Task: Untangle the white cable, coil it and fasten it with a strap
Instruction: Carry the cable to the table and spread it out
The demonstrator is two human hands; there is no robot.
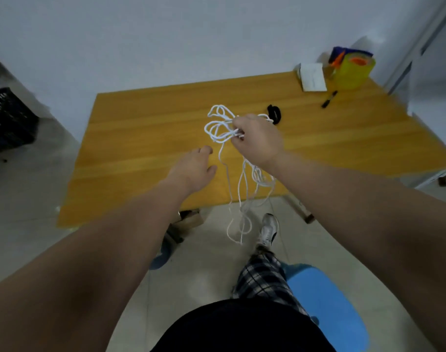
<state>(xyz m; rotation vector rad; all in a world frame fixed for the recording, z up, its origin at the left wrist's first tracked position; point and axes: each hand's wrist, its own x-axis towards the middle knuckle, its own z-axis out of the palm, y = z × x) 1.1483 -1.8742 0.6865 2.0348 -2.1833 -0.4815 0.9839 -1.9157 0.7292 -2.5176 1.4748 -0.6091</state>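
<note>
Up above the wooden table (145, 128), the right hand (257, 143) has its fingers curled together around a bunch of the white cable (218, 125), gripping several strands at once. Loose loops of the cable fan out past the fingertips toward the far left, looking lifted off the tabletop. From under the palm, more tangled strands hang down over the near edge of the table and dangle toward the tiled floor (206, 270), ending in a few long loops just beside a white shoe (269, 229).

The left hand (191, 168) is empty, palm down over the table. Its fingers are loosely curled and slightly apart, the thumb stuck out toward the hanging strands without touching them. Whether it rests on the wood or hovers just above cannot be told.

Just beyond the right hand's knuckles, a black strap (274, 114) lies curled on the table, touching or nearly touching a strand of cable that peeks out past the hand. Farther off toward the far right corner lie a black marker (329, 99), a white box (312, 77) and a yellow container (354, 72) with something orange inside it.

Below the arms, a blue stool (326, 301) stands on the floor beside a leg in checked trousers. A black crate (8, 118) sits well to the left of the table.
</note>
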